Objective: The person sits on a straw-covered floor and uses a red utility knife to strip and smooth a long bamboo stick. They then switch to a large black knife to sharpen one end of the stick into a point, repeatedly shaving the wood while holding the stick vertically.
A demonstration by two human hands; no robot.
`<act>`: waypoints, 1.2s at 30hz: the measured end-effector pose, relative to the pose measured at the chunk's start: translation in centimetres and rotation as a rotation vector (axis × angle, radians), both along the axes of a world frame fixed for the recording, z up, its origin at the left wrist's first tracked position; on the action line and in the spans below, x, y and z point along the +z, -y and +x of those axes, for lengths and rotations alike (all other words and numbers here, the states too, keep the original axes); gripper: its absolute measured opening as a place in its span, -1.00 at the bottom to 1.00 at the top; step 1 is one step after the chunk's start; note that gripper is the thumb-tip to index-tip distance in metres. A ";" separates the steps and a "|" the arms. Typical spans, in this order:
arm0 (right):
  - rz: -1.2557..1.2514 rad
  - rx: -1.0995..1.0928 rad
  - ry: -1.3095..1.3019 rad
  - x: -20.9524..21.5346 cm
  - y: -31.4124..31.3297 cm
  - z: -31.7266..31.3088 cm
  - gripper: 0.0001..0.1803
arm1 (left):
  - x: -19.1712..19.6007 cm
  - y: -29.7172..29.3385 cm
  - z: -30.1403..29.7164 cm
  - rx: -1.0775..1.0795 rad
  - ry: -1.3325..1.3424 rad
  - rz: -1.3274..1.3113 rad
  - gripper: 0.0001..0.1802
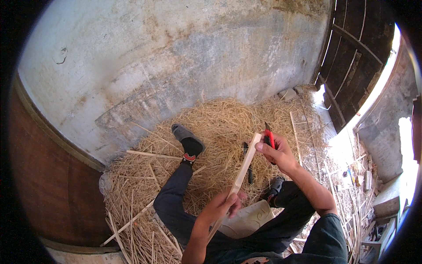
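Observation:
A long pale strip of split wood or bamboo slants up from my lap, away from me and to the right. My left hand is closed round its lower part. At the strip's upper end is my right hand, its thumb against the strip. In that same hand is a red and black utility knife, the dark blade pointing up and away. The fingers behind the knife are partly hidden. Beyond the strip, a black, slender tool lies on the shavings, its middle partly covered.
Curly shavings are heaped between my spread legs. A pale, stained sheet or container sits between my thighs. Long strips lie at left. A weathered wall stands ahead, a dark wooden door at far right, and a brown panel at left.

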State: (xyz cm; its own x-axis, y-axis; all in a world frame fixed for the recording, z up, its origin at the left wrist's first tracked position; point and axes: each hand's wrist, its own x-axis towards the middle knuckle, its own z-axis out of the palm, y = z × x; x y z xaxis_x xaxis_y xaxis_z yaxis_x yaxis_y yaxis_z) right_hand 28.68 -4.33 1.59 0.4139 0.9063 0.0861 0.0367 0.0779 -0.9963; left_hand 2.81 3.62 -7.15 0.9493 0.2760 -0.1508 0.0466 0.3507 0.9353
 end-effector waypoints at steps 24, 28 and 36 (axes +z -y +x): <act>0.256 -0.117 1.229 -0.2 0.9 -4.3 -0.69 | 5.9 0.4 -0.7 0.235 -0.153 -0.022 -0.55; 0.273 -0.152 1.221 -0.1 0.9 -4.1 -0.72 | 5.6 0.5 -0.8 0.228 -0.139 -0.051 -0.54; 0.289 -0.221 1.208 0.3 0.4 -2.7 -0.74 | 5.0 0.7 -1.5 0.207 -0.136 -0.051 -0.56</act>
State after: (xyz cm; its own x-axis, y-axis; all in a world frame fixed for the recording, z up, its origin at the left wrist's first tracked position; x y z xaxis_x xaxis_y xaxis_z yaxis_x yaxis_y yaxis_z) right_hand 26.00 -4.77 1.87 0.0732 0.7129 0.6974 0.9501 0.1628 -0.2662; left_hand 1.31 2.90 -2.16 0.8435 0.4509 -0.2919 0.0932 0.4124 0.9062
